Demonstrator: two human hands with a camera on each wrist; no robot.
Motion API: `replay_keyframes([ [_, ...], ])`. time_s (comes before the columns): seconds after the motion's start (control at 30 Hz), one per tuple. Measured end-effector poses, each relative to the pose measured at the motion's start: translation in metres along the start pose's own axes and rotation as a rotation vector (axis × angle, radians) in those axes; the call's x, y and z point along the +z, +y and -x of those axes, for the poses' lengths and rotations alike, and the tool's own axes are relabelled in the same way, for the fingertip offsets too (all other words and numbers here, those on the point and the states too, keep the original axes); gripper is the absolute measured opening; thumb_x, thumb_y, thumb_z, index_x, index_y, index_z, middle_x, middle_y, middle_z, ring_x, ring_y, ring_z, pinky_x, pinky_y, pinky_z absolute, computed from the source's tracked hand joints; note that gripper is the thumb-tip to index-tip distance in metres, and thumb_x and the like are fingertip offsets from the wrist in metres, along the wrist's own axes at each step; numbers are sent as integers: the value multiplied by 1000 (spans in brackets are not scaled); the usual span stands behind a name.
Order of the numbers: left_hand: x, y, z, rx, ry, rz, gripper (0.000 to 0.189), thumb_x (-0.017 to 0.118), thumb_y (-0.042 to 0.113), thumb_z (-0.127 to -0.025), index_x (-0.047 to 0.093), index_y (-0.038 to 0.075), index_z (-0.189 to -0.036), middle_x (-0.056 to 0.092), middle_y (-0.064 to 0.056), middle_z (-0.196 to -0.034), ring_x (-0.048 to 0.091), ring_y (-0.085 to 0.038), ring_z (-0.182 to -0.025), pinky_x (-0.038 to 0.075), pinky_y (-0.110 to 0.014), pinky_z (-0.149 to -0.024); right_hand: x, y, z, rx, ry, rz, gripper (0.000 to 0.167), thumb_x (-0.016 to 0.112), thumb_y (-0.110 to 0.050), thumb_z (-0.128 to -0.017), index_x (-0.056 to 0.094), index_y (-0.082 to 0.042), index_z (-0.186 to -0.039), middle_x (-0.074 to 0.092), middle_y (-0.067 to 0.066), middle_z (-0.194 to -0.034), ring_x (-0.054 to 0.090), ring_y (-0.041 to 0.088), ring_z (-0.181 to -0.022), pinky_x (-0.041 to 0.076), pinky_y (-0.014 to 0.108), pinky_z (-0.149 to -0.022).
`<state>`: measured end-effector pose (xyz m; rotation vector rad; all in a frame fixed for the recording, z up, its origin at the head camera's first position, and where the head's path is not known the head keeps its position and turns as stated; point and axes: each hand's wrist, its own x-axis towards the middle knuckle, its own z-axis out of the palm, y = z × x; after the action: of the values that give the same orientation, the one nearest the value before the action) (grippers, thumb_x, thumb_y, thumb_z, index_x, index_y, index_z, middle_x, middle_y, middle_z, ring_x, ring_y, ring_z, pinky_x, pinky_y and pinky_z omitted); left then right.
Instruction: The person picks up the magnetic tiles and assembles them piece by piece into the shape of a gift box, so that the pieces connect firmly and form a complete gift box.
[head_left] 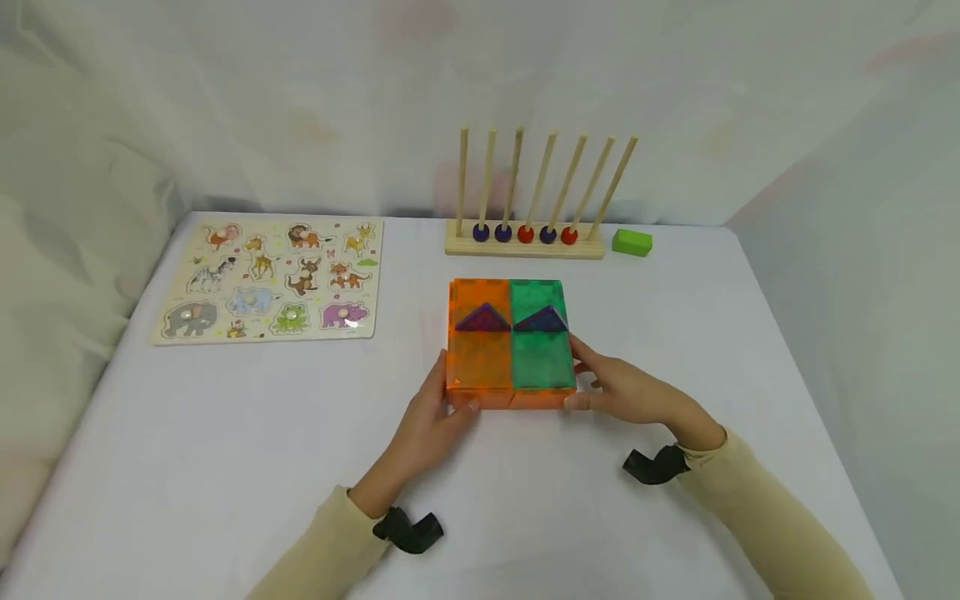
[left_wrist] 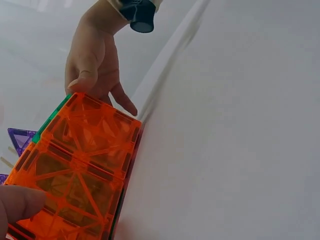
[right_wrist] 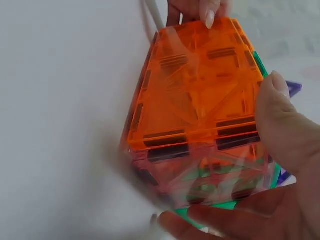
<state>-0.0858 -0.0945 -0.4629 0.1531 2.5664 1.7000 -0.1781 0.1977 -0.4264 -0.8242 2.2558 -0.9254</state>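
A box built of translucent magnetic tiles point(head_left: 480, 362) has orange tiles on its left top and front and green ones on its right top. Two purple triangle tiles point(head_left: 483, 319) stand up across its top. My left hand point(head_left: 427, 425) grips the box at its near left corner, thumb on the front face. At the near right corner my right hand point(head_left: 626, 390) holds it, with the thumb at the front and the fingers along the side. Seen from the right wrist, the right thumb point(right_wrist: 277, 107) presses the orange face while the fingers spread by the reddish side.
A wooden animal peg puzzle point(head_left: 300, 279) lies at the back left of the white table point(head_left: 247, 433). Behind the box stands a wooden rack point(head_left: 461, 247) with upright rods and several blue and red beads. A green block point(head_left: 632, 242) sits beside the rack.
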Motion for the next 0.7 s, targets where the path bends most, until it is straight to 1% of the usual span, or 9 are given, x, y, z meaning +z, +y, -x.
replay_keyframes([
  [0.1, 0, 1, -17, -28, -2, -36, 83, 63, 22, -92, 9, 11, -155, 24, -7, -159, 29, -22, -144, 27, -46, -116, -5, 6, -6, -17, 77, -32, 88, 63, -34, -92, 5, -16, -156, 33, 13, -154, 48, 32, -130, 48, 48, -99],
  [0.2, -2, 3, -33, -62, -10, -63, 84, 61, 23, -92, 7, 6, -155, 21, -10, -159, 26, -22, -145, 24, -44, -118, -5, 8, -11, -26, 172, -51, 80, 61, -31, -94, 12, -16, -155, 40, 15, -149, 51, 33, -128, 48, 47, -100],
  [0.3, -6, 3, -43, -87, -18, -82, 84, 60, 24, -92, 8, 8, -155, 21, -8, -160, 27, -22, -145, 25, -43, -118, -3, 7, -14, -19, 221, -54, 77, 60, -33, -95, 15, -17, -155, 45, 15, -145, 53, 33, -126, 47, 47, -100],
  [0.43, -12, 4, -46, -89, -25, -80, 84, 62, 20, -91, 9, 8, -155, 25, -9, -158, 37, -23, -140, 32, -43, -114, -1, 4, -16, -8, 238, -49, 77, 60, -37, -94, 15, -19, -155, 46, 14, -144, 53, 32, -126, 47, 47, -101],
  [0.5, -14, 4, -45, -88, -27, -69, 84, 62, 19, -90, 9, 7, -155, 28, -11, -157, 45, -25, -132, 38, -42, -111, -1, 4, -17, -8, 240, -50, 76, 59, -36, -94, 15, -21, -155, 46, 13, -145, 53, 31, -126, 47, 48, -101],
  [0.57, -15, 4, -44, -92, -27, -62, 84, 63, 19, -90, 10, 7, -155, 33, -12, -154, 51, -25, -121, 43, -41, -106, -1, 5, -18, -13, 240, -47, 76, 59, -36, -95, 15, -21, -155, 46, 13, -144, 53, 30, -126, 47, 48, -101],
  [0.67, -14, 5, -42, -105, -29, -34, 84, 64, 18, -90, 11, 10, -155, 42, -10, -148, 54, -25, -106, 47, -40, -97, 0, 5, -18, -8, 233, -46, 75, 58, -35, -96, 14, -22, -155, 47, 12, -144, 54, 30, -125, 47, 47, -101],
  [0.7, -13, 5, -41, -111, -29, -26, 84, 64, 17, -90, 11, 10, -155, 44, -10, -146, 53, -25, -104, 47, -39, -95, 0, 5, -17, -8, 230, -45, 75, 58, -35, -96, 14, -22, -155, 47, 13, -144, 54, 30, -124, 47, 47, -101],
])
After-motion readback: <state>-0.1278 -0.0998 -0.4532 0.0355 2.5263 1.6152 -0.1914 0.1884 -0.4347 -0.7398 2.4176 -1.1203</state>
